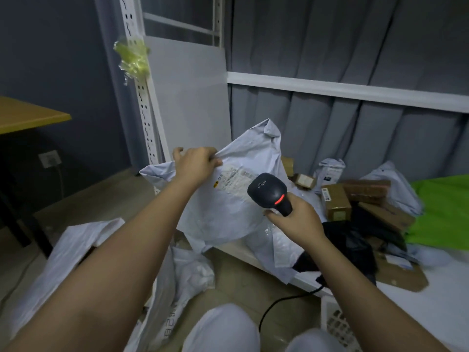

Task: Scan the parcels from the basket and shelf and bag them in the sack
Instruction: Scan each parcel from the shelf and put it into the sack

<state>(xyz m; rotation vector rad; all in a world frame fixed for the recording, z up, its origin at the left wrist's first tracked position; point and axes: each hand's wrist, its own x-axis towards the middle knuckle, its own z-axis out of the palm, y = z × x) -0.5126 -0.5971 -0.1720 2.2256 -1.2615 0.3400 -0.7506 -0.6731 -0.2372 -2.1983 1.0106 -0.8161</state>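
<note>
- Right now the left hand [196,162] pinches the top edge of a big grey mailer parcel [228,207] and holds it up over the front edge of the shelf [418,298], printed side toward the person.
- Meanwhile the right hand [295,219] is wrapped round the handle of a black scanner [269,190], whose red light is glowing; its head sits just below and to the right of the shipping label [234,177].
- To my eye the step in hand is the scan itself, and the label looks creased, so the left hand would do well to pull the film taut until the barcode lies flat.
- Tilting the scanner head squarely at the barcode lines, rather than at the bare plastic under them, seems the surest way to get a read.
- Soft film like this sags, so a firm pinch near the label should keep it steady.
- Down at the lower left a pale sack [83,250] lies slumped on the floor close to the knees, a short drop for the parcel once read; its mouth may need opening first.
- Further along the shelf, brown boxes [337,204] and other mailers wait, and a white basket [335,323] shows at the bottom edge.
- One snag to watch: the scanner cable [279,306] trails across the floor between the knees and the shelf.
</note>
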